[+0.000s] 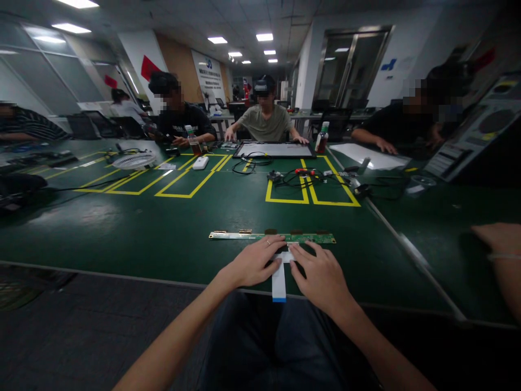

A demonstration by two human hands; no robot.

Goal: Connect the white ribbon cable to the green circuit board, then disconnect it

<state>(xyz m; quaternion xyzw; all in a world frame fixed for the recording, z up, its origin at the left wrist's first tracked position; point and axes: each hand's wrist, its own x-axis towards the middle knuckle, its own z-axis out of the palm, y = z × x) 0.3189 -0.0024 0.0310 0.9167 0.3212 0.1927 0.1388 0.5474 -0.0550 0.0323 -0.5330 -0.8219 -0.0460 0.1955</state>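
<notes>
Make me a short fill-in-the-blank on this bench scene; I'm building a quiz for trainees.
1. Both hands, left hand and right hand, rest at a long, narrow circuit ____.
2. The white ribbon cable between them has a ____ tip.
3. The table mat is green with ____ lines.
4. The ring is on the ____ hand.

Missing words: board; blue; yellow; left

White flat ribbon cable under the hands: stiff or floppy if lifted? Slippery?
The white ribbon cable looks thin and flat, so it would probably flop and weigh little. Its blue-tipped end overhangs the green table edge, so a push may slide it. The left hand and right hand flank it near the long circuit strip.
</notes>
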